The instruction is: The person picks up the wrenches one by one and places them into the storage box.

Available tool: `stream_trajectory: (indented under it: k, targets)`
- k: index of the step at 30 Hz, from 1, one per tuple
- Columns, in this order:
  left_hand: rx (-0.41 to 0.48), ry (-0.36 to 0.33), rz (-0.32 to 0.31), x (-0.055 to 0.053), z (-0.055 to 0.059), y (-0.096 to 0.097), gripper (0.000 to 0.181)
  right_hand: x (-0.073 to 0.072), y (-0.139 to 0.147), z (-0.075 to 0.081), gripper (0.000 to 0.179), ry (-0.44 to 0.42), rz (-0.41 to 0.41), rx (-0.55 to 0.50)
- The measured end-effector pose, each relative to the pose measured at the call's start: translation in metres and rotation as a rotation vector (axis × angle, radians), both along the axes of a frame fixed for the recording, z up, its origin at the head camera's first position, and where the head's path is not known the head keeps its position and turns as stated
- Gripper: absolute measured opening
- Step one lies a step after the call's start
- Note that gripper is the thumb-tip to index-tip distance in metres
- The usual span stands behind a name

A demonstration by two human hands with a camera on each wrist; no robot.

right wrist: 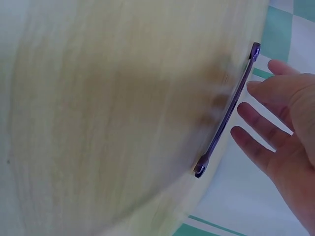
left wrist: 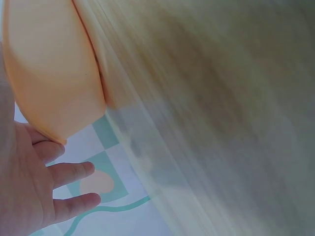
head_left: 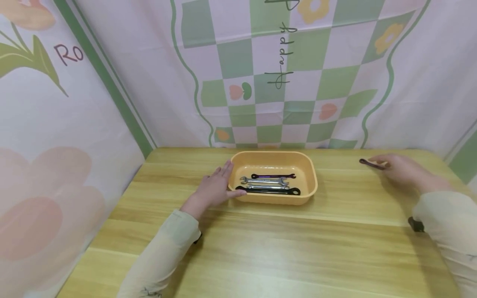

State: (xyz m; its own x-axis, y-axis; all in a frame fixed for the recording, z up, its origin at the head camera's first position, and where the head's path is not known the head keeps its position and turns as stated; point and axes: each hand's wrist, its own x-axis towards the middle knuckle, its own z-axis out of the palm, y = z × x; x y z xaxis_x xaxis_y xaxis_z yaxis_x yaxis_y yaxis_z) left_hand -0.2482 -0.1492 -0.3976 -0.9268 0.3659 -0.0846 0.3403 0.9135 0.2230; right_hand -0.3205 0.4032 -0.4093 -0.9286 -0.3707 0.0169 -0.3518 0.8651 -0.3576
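My left hand (head_left: 213,188) rests at the left end of a yellow plastic basket (head_left: 275,199), its fingers fairly straight along the side and its thumb over the front rim. In the left wrist view the fingers are spread, one fingertip right at the basket's rim. Far to the right, a dark purple combination wrench (head_left: 372,164) lies along the wooden table. My right hand (head_left: 404,170) is beside it; in the right wrist view the loosely spread fingers (right wrist: 258,123) are right next to the wrench's shaft, not wrapped round it.
Several wrenches lie in the basket: a slim purple one (head_left: 273,176), silver ones (head_left: 262,181) and a long black one (head_left: 268,191) along the front wall. The wooden table (head_left: 290,248) ends at a curtain (head_left: 164,74) with green checks behind and at the left.
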Motion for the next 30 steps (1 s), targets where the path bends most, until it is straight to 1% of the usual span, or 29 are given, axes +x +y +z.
stream_trajectory:
  k: [5,10,18,23,30]
  targets:
    - [-0.007,0.008,-0.004,-0.0003,0.0007,0.0006,0.109,-0.0002,-0.0016,0.0002,0.038,0.027,0.028,0.010]
    - [-0.013,0.009,-0.005,-0.0006,0.0020,0.0011,0.109,-0.0019,-0.0025,0.0002,0.041,0.045,0.047,0.022]
    - [-0.017,0.001,-0.001,-0.0016,0.0016,0.0007,0.110,-0.0073,-0.0010,-0.0029,0.043,0.057,0.046,0.053]
    - [-0.019,0.000,-0.001,-0.0021,0.0004,0.0005,0.110,-0.0075,-0.0019,-0.0054,0.038,0.043,0.031,0.052]
    - [-0.023,0.007,-0.001,-0.0014,-0.0004,0.0005,0.110,-0.0068,-0.0003,-0.0080,0.037,0.071,0.041,0.061]
